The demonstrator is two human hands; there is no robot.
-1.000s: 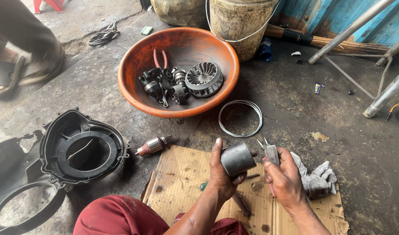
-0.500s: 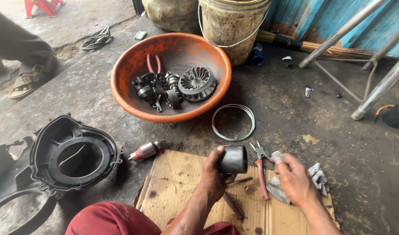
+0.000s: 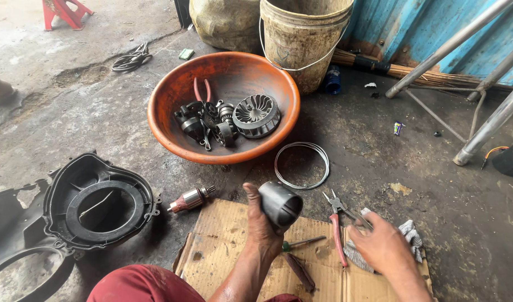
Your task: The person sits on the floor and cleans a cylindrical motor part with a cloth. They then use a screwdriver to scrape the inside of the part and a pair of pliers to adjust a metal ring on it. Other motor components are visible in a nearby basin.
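Hands: left [image 3: 262, 223] grips metal cylinder [image 3: 280, 205]; right [image 3: 382, 246] on rag [image 3: 408, 235].

Head-worn camera, looking steeply down and forward at a workshop floor.

The single view sits above the person's lap, close over the left hand [image 3: 263, 221] at 6 o'clock and the right hand [image 3: 382, 246] at 5 o'clock, both near the bottom edge. It faces forward across the cardboard sheet [image 3: 223, 251] toward the orange basin [image 3: 161, 120] near centre, the bucket [image 3: 304, 42] at 12 o'clock and the blue wall [image 3: 430, 33] at 1 o'clock. No second view overlaps it.
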